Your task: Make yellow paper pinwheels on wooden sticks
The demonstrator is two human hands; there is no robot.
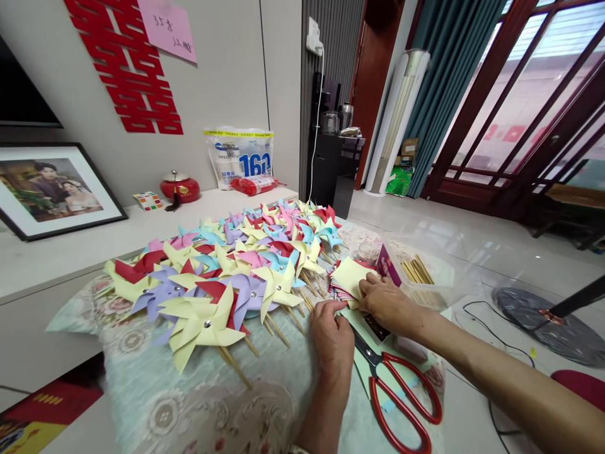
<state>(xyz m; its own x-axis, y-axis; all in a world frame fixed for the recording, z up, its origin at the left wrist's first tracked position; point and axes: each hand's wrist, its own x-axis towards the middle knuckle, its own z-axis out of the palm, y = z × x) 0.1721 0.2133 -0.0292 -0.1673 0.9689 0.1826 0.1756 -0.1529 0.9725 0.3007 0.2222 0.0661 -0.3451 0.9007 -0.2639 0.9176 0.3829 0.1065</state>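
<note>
My right hand (385,304) is closed at the near edge of a pale yellow paper square (350,276), the top sheet of a stack with red and pink sheets below. Close by on the left, my left hand (332,337) rests with curled fingers and its thumb near the forefinger; what they hold, if anything, is hidden. Red-handled scissors (373,359) lie just right of my left wrist, over sheets of green and blue paper. Many finished paper pinwheels (207,324) on wooden sticks (236,367) lie in rows left of my hands.
A clear plastic box (444,277) with thin wooden sticks (418,271) stands beyond my right hand. A flowered cloth (198,403) covers the table. Along the wall, a cabinet top (155,221) bears a framed photo (51,189), a red pot (180,187) and a plastic bag (241,154).
</note>
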